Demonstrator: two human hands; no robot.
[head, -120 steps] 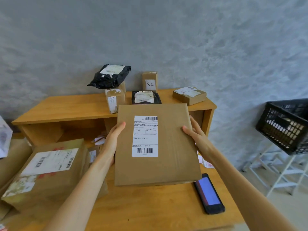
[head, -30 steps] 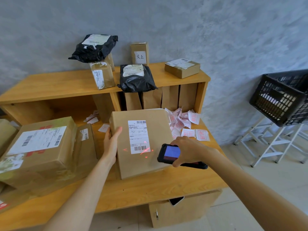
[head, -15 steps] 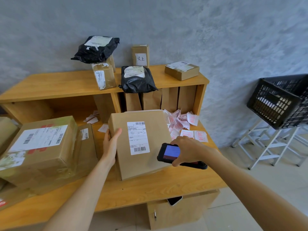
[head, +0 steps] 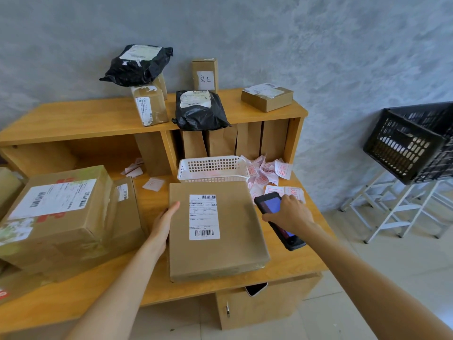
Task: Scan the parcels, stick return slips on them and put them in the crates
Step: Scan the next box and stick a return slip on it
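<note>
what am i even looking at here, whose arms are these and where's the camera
There is no machine here. The camera sits on a person's head and looks forward and down, so the two bare arms reaching in are that person's own. This is the only view.

On the wooden desk lies a flat brown parcel with a white shipping label. The left hand rests open against its left edge. The right hand holds a black handheld scanner just right of the parcel, low by the desk.

Behind it are a white basket and loose return slips with red print. A bigger box sits on the left, more parcels on the shelf, and a black crate stands at the right.
</note>
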